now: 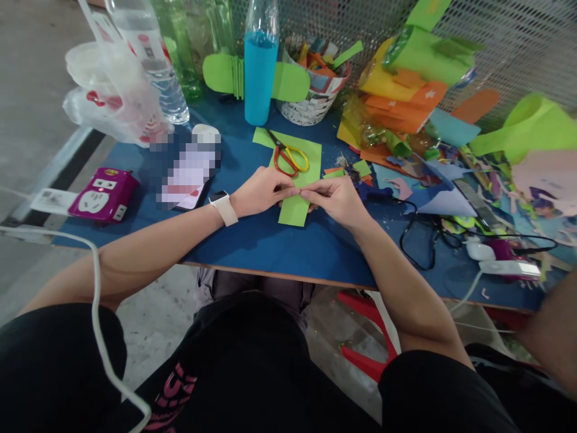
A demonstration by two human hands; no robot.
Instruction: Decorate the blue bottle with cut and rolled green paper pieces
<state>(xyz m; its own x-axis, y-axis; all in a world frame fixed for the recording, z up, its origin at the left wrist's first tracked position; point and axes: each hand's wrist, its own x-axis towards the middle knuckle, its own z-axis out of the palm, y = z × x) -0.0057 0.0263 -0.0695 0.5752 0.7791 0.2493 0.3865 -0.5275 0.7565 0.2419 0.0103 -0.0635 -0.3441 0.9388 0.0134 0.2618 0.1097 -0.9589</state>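
Note:
Both my hands rest on a blue table (270, 240), fingertips meeting over a strip of green paper (294, 210). My left hand (261, 191), with a pale watch on the wrist, pinches its fingers toward the right hand. My right hand (336, 198) pinches back, fingers pressed together on the top edge of the green paper. Red-and-yellow scissors (288, 157) lie on a larger green sheet (311, 153) just beyond my hands.
A blue-filled bottle (259, 75) with green paper wings, a basket of scraps (315, 90) and clear bottles stand at the back. Coloured paper piles (406, 90) fill the right. A magenta power strip (103, 195), a phone and cables lie around. Another person's arm (552, 337) is at the right.

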